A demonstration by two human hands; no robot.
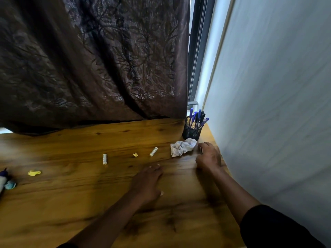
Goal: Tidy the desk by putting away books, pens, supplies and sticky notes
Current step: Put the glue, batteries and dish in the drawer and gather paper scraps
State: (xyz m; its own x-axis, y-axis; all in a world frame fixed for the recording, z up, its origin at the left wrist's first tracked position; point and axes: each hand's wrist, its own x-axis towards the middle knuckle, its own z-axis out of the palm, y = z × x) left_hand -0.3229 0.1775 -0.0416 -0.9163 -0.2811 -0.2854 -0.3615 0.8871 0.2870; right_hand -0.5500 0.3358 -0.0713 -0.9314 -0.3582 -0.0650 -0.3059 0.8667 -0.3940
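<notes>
Head view: wooden desk (75, 197) under a dark patterned curtain (93, 59). At 1 o'clock, black mesh pen cup (192, 131) with blue and black pens (197, 118), upright by the wall. Just below it, crumpled white paper (182, 147), print unreadable. Right hand (208, 156) at 3 o'clock of the paper, fingers curled round a small dark object, too blurred to identify. Left hand (146, 181) flat on the desk, fingers straight, holding nothing. Around 11 o'clock of it, two small white tubes (105, 159) (153, 151), labels illegible, and a yellow scrap (135, 154). Far left, another yellow scrap (34, 173).
</notes>
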